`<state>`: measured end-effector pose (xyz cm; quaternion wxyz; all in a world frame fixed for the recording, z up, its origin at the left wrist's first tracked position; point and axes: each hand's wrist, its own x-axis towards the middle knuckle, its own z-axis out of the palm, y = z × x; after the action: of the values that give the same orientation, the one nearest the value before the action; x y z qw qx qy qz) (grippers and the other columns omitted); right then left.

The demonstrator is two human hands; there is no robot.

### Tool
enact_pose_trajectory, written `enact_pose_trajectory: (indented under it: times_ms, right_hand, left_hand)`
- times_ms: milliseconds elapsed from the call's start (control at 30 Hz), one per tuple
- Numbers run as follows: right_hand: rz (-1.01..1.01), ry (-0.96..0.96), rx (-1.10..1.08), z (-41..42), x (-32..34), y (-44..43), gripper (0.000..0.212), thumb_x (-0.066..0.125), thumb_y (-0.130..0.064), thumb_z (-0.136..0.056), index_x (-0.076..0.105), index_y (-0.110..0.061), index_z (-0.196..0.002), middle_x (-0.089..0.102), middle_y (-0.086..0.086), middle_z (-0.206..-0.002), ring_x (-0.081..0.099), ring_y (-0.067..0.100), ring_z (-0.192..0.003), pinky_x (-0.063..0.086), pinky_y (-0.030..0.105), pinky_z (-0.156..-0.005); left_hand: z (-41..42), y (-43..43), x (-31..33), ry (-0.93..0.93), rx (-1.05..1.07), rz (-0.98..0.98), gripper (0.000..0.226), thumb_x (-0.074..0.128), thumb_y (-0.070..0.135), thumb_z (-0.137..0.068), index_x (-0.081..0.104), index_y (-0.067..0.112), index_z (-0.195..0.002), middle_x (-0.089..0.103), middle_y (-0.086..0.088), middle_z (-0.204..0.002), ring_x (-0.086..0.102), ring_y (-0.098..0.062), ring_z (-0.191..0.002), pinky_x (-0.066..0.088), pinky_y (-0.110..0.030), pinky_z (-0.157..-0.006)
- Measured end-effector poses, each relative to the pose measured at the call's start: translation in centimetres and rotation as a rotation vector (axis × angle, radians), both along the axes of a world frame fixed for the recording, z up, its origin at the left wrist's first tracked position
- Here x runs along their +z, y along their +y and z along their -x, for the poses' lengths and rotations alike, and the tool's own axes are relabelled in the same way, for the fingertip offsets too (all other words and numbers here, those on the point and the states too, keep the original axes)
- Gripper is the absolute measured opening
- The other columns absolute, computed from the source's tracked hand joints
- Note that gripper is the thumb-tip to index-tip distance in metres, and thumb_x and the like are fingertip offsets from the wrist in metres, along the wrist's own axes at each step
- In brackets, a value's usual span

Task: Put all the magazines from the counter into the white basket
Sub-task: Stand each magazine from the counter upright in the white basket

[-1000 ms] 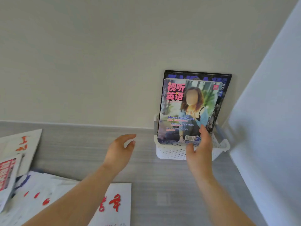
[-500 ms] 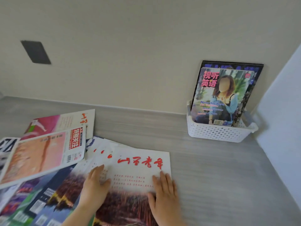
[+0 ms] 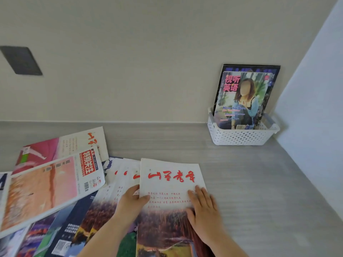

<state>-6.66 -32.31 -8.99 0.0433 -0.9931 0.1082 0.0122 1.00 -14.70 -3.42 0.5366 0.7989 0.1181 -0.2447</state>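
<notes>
A white perforated basket (image 3: 241, 137) stands at the back right of the grey counter (image 3: 259, 191), against the wall. Two magazines lean upright in it, a colourful one (image 3: 241, 101) in front of a dark one (image 3: 274, 71). A white magazine with red calligraphy (image 3: 170, 179) lies on top of the pile at the front. My left hand (image 3: 130, 203) pinches its left edge, thumb on the cover. My right hand (image 3: 202, 206) lies flat on its right side, fingers spread.
Several more magazines fan out on the left, among them an orange-covered one (image 3: 42, 190) and a pink one (image 3: 55, 147). A dark wall plate (image 3: 20, 60) sits at the upper left. A pale side wall (image 3: 315, 108) closes the counter on the right.
My right hand left the magazine in the basket and both hands came down onto the red-lettered magazine. My left thumb now hooks over its left edge, and the view has shifted left.
</notes>
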Motion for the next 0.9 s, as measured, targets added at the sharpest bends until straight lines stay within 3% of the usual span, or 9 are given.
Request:
enact_pose_trajectory:
  times_ms: [33,100,133,200,333,500,667,800,900]
  right_hand:
    - [-0.037,0.018,-0.013,0.0,-0.1,0.1,0.05,0.074,-0.044,-0.062,0.068,-0.019,-0.105,0.068,0.009,-0.113,0.064,0.022,-0.105,-0.011,0.025,-0.11]
    - [-0.125,0.018,-0.058,-0.1,-0.5,0.0,0.061,0.054,-0.043,-0.082,0.037,-0.02,-0.136,0.033,0.014,-0.147,0.03,0.024,-0.137,-0.012,0.025,-0.111]
    - [-0.194,-0.016,-0.075,-0.4,-0.8,0.0,0.061,0.041,-0.043,-0.089,0.018,-0.023,-0.142,0.012,0.008,-0.155,0.011,0.021,-0.143,-0.008,0.027,-0.114]
    - [-0.381,-0.059,-0.186,-0.8,-0.9,-0.2,0.064,0.039,-0.041,-0.09,0.007,-0.025,-0.143,0.001,0.001,-0.156,0.002,0.018,-0.143,0.005,0.028,-0.116]
    - [-0.892,-0.357,-0.464,-1.8,0.8,-1.1,0.064,0.058,-0.015,-0.082,0.027,-0.01,-0.138,0.037,0.011,-0.141,0.037,0.02,-0.126,0.031,0.03,-0.107]
    - [-1.459,-0.357,-0.584,-3.3,4.7,-5.2,0.032,0.046,0.013,-0.081,0.055,0.0,-0.109,0.064,0.011,-0.092,0.057,0.018,-0.077,0.048,0.017,-0.061]
    - [-1.452,-0.249,-0.417,-4.1,9.8,-11.4,0.029,0.047,0.011,-0.081,0.059,-0.014,-0.076,0.067,-0.001,-0.07,0.061,0.014,-0.064,0.049,0.022,-0.052]
    - [-1.262,-0.33,-0.35,-5.9,13.5,-15.9,0.029,0.054,0.007,-0.079,0.057,-0.021,-0.072,0.064,-0.008,-0.073,0.06,0.009,-0.067,0.049,0.023,-0.055]
    - [-1.187,-0.448,-0.302,-7.4,15.9,-19.3,0.031,0.056,0.005,-0.079,0.056,-0.025,-0.069,0.064,-0.012,-0.071,0.06,0.003,-0.065,0.046,0.02,-0.056]
  left_hand:
    - [0.1,0.0,-0.1,-0.008,-0.058,-0.037,0.041,0.05,0.003,-0.086,0.044,0.008,-0.126,0.056,-0.015,-0.129,0.06,-0.027,-0.102,0.048,-0.037,-0.088]
    - [0.1,0.0,-0.4,-0.045,-0.107,-0.054,0.039,0.045,0.001,-0.087,0.045,0.011,-0.125,0.057,-0.013,-0.127,0.061,-0.016,-0.082,0.047,-0.024,-0.068]
    - [0.0,0.1,-0.5,-0.072,-0.122,-0.039,0.039,0.044,0.0,-0.088,0.046,0.013,-0.124,0.059,-0.012,-0.126,0.058,-0.013,-0.072,0.044,-0.021,-0.061]
    - [-0.3,0.2,-0.3,-0.131,-0.151,0.003,0.037,0.043,0.0,-0.088,0.048,0.02,-0.119,0.063,-0.009,-0.12,0.05,-0.013,-0.062,0.039,-0.02,-0.055]
    - [-0.7,-0.6,1.4,-0.233,-0.126,0.102,0.034,0.044,-0.004,-0.087,0.052,0.022,-0.107,0.065,0.0,-0.092,0.057,-0.012,-0.07,0.042,-0.018,-0.064]
    - [-1.5,-2.8,5.0,-0.311,0.03,0.303,0.036,0.043,-0.008,-0.087,0.057,0.024,-0.095,0.067,0.004,-0.079,0.062,-0.014,-0.075,0.047,-0.027,-0.071]
    - [-2.9,-6.7,7.9,-0.485,0.02,0.238,0.032,0.043,0.0,-0.089,0.055,0.024,-0.106,0.065,-0.001,-0.094,0.061,-0.021,-0.088,0.045,-0.026,-0.075]
    - [-4.7,-11.5,9.7,-0.612,0.063,0.204,0.033,0.043,0.003,-0.09,0.051,0.021,-0.116,0.06,0.007,-0.093,0.055,0.001,-0.071,0.04,-0.005,-0.051]
    - [-6.5,-15.1,11.3,-0.703,0.092,0.249,0.035,0.045,-0.001,-0.088,0.051,0.015,-0.118,0.061,0.003,-0.098,0.058,-0.01,-0.081,0.043,-0.003,-0.049]
